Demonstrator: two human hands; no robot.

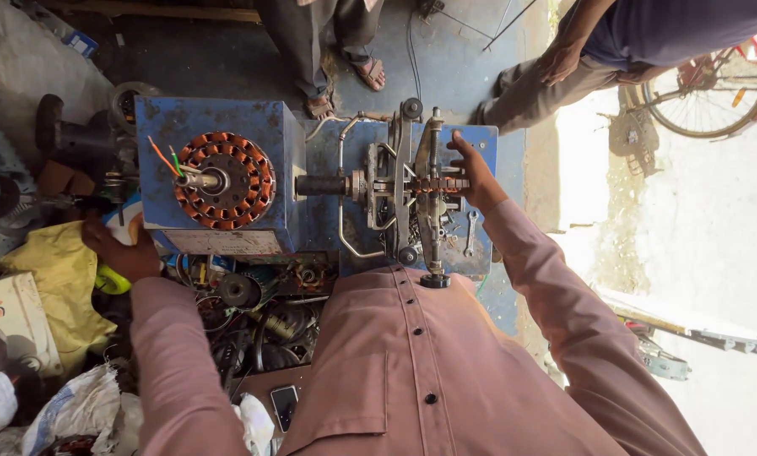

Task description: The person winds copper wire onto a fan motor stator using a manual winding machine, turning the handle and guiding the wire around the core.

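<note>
While the left hand (118, 253) is closed around a yellow-green handle (110, 279) at the near left of the blue winding machine (218, 127), the copper coil former (439, 183) is touched by the right hand (477, 173), fingers together. Its long axis runs left-right; the right hand is nearer, just right of it.

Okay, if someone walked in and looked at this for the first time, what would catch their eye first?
Likely the round stator ringed with copper coils, sitting on top of the blue metal box left of centre. Next, the winding rig at the centre, where the right hand rests on a row of copper coils. The left hand reaches down by the box's left side near a yellow-green object, above a clutter of motor parts.
</note>
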